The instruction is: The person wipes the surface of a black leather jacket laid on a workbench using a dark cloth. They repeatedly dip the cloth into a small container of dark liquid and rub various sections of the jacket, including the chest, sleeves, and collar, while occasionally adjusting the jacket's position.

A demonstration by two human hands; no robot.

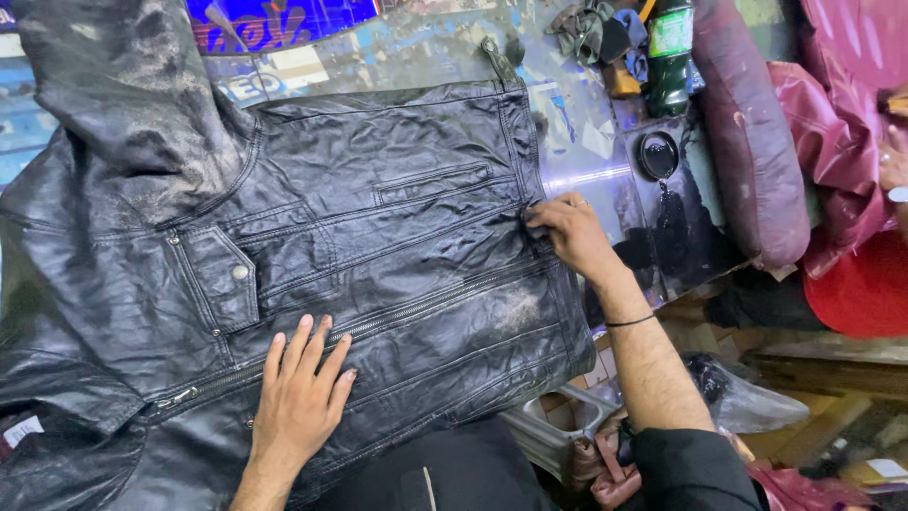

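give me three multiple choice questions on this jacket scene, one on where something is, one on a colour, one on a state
1. Where does the left hand rest?
A. flat on the black leather jacket beside its zipper
B. on the green bottle
C. on the red cloth

2. What colour is the bottle at the top of the table?
A. blue
B. green
C. white

3. What is the right hand doing?
A. hanging free in the air
B. holding the bottle
C. pinching the jacket's edge with its fingertips

Answers:
1. A, the palm lies spread on the leather just below the zipper line.
2. B, its body is dark green with a black cap.
3. C, the fingers close on the seam at the jacket's right edge.
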